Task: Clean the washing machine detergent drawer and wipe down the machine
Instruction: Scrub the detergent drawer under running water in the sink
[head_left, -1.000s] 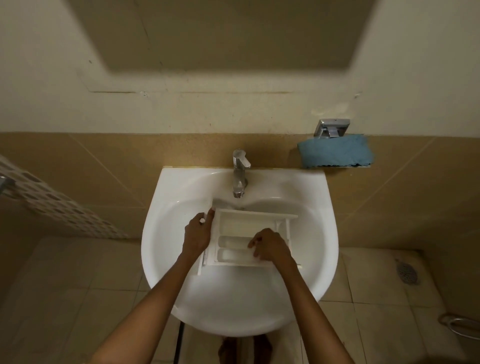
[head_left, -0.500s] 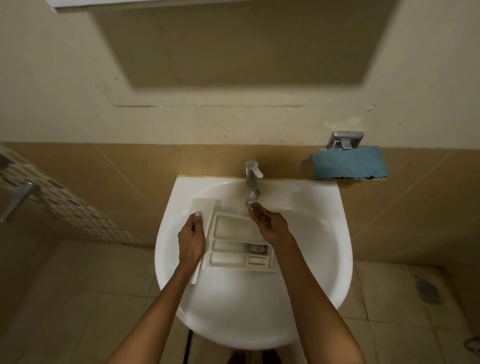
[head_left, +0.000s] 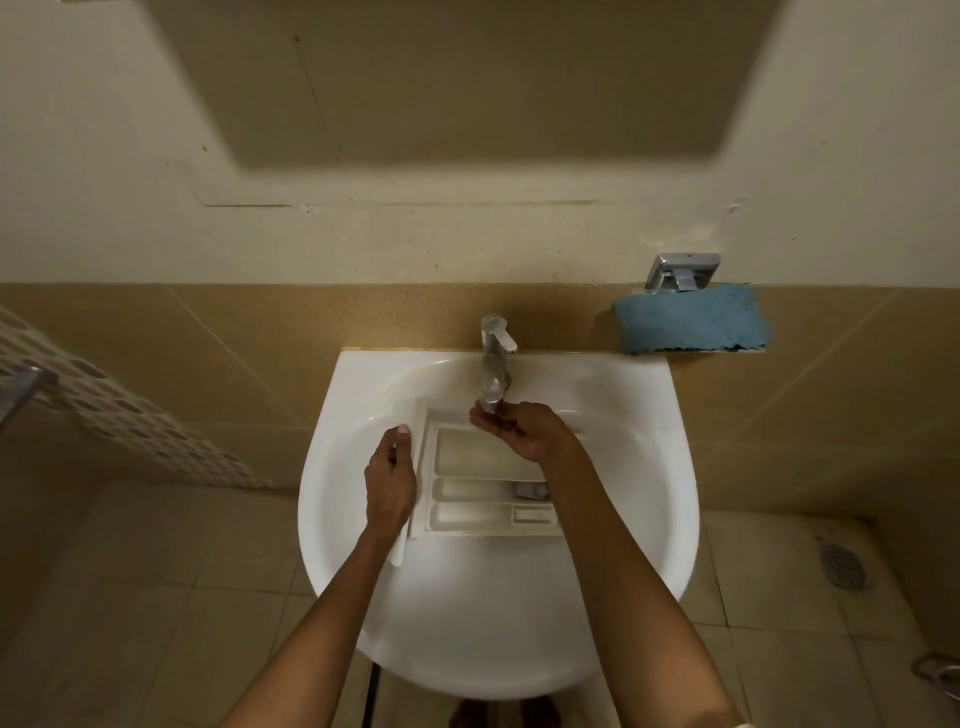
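- Nearest, at 6 o'clock: bare rim of sink (head_left: 498, 670), white and glossy.
- Inside the bowl, toward 12: drawer (head_left: 467, 460), held level with the open side up and its front panel at 9 o'clock. Cannot tell whether resting on the porcelain.
- Grips that front panel with left hand (head_left: 390, 483), fingers curled round its edge.
- Looks light and stiff, thin moulded plastic. Probably slippery once wet, and liable to crack if knocked against the sink.
- Best taken by the front panel or the long side walls, not by the thin dividers.
- Three compartments: one wide at 12 o'clock, two narrow toward 6.
- Small pale insert (head_left: 530, 489) at the 3 o'clock end of the middle compartment. Otherwise no powder or liquid to make out, only a yellowish tinge along the near wall.
- Holds right hand (head_left: 524, 431) at the spout of tap (head_left: 493, 358) at 12, fingers loosely curled beneath it. Cannot tell whether gripping the spout or merely cupped under it. No stream visible.
- Farthest, at 2 o'clock on the wall: blue cloth (head_left: 691, 319) draped over a chrome holder (head_left: 683, 270), well apart from the drawer.
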